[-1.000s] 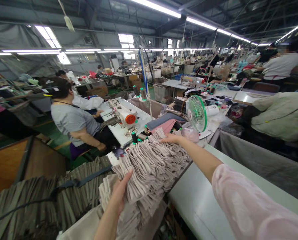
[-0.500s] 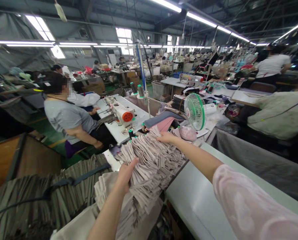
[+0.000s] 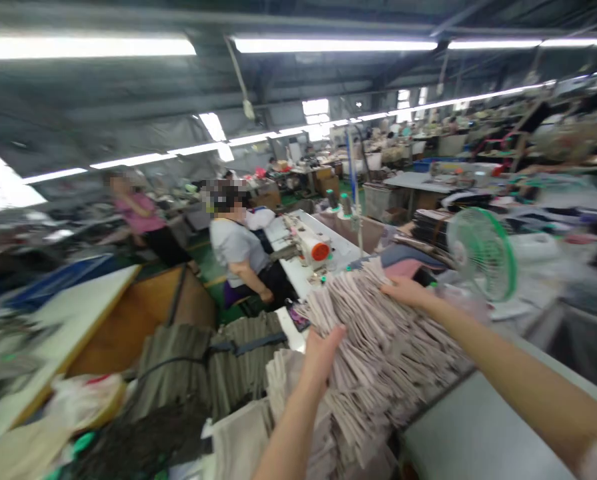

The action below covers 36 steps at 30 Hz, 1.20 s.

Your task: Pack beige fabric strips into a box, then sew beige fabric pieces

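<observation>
A thick pile of beige fabric pieces (image 3: 378, 347), folded and stacked in ruffled layers, lies in front of me. My left hand (image 3: 322, 353) grips its near left side, thumb on top and the other fingers hidden. At the far right edge, my right hand (image 3: 403, 291) is closed on the upper layers, its fingers partly lost among the folds. More flat beige fabric (image 3: 243, 430) lies to the left of my left forearm. Bundles of dark olive fabric (image 3: 173, 363), tied with a dark strip (image 3: 255, 343), sit farther left.
Beyond the pile, a co-worker (image 3: 241, 247) sits at a sewing machine (image 3: 305, 239). A green-rimmed fan (image 3: 482, 253) stands right of my right hand, behind grey and pink fabric (image 3: 403, 263). A pale tabletop (image 3: 478, 427) borders the pile. Another person (image 3: 143, 213) stands at far left.
My view has turned left, so the pile, fan and sewing machine sit farther right in the picture. Both hands keep their places on the beige fabric. A standing person has come into view.
</observation>
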Tool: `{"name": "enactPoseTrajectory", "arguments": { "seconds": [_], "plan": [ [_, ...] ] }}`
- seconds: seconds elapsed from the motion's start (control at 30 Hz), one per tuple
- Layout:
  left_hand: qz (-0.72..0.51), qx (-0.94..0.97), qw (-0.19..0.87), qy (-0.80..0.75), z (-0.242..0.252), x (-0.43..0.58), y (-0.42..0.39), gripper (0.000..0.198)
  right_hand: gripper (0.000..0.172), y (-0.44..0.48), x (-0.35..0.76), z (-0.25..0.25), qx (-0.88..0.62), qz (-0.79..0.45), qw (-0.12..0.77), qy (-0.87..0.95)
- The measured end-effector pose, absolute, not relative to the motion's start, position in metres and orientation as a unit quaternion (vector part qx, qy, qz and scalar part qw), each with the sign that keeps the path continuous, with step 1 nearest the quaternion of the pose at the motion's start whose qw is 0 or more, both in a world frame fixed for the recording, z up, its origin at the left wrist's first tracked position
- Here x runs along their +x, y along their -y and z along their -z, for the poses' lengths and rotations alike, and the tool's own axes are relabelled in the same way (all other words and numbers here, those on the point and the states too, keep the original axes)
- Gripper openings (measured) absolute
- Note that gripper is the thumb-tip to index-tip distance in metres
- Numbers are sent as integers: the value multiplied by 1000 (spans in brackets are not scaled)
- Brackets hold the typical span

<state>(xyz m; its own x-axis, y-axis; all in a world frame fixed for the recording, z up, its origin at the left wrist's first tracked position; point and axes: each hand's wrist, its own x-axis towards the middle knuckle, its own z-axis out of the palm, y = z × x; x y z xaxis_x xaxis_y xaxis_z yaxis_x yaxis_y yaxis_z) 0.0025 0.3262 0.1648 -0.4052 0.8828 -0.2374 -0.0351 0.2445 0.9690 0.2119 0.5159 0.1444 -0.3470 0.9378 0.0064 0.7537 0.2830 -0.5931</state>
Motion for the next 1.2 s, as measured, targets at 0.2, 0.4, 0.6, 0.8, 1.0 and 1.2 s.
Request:
{"name": "enactPoseTrajectory", "arguments": {
  "seconds": [0.2,0.4,0.6,0.8,1.0,1.2],
  "plan": [
    [-559,355,333,-671,-192,-17,-278,66,43,-518,179,-137,-454,-302,319,775],
    [-562,310,229,-732,-214,-38,-166,64,54,-431,124,-173,-436,-298,322,786],
    [-610,199,146,-753,-215,-21,-17,63,58,-304,73,-185,-357,-309,244,847],
    [-618,-5,102,-779,-189,20,128,54,57,-167,29,-163,-257,-317,103,907],
    [-613,-236,81,-750,-126,79,249,61,45,-31,2,-116,-92,-355,-27,930],
    [-557,-358,46,-748,-83,126,351,71,42,97,-6,-80,14,-380,-111,918]
  ]
}}
